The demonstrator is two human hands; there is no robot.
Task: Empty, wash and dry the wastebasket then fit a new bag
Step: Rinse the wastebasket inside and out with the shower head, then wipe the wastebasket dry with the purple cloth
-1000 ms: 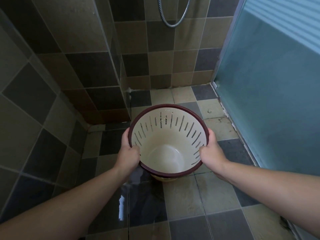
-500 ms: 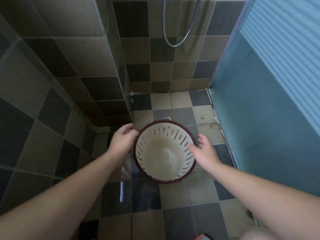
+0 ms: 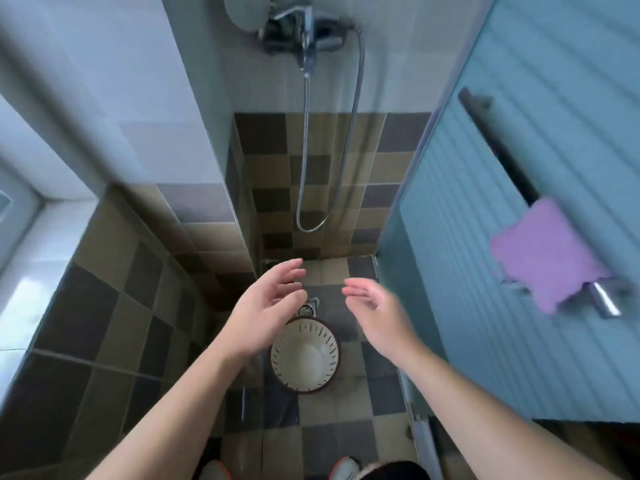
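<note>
Both hands lifted off wastebasket (image 3: 304,356) on checkered tile floor (image 3: 325,441)

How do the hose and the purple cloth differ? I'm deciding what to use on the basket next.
The hose is shiny metal; the cloth is soft purple fabric. The hose hangs in a long loop from the tap on the back wall; the cloth drapes over the bar on the blue door. Both hang above the basket, untouched by the hands.
</note>
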